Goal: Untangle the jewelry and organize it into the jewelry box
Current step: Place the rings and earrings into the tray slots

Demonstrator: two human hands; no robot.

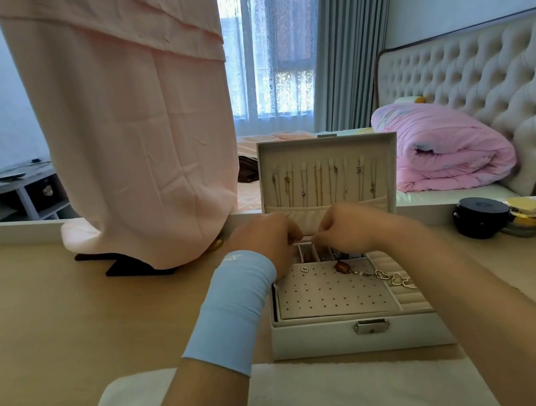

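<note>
Noting no legible writing: we see only a small white mark on the light blue wristband (230,311), unreadable. The jewelry box (360,331) is white, with a silver clasp on its front wall and its lid upright; thin necklaces (317,182) hang in a row inside the lid. On the box's perforated tray lies a chain of heart-shaped links (396,278) with an amber bead, trailing toward the right edge. Left hand (269,237) and right hand (349,226) sit over the box's rear compartments, fingers curled together; whether they pinch anything we cannot tell. In front of the box lies a white cloth (355,393).
</note>
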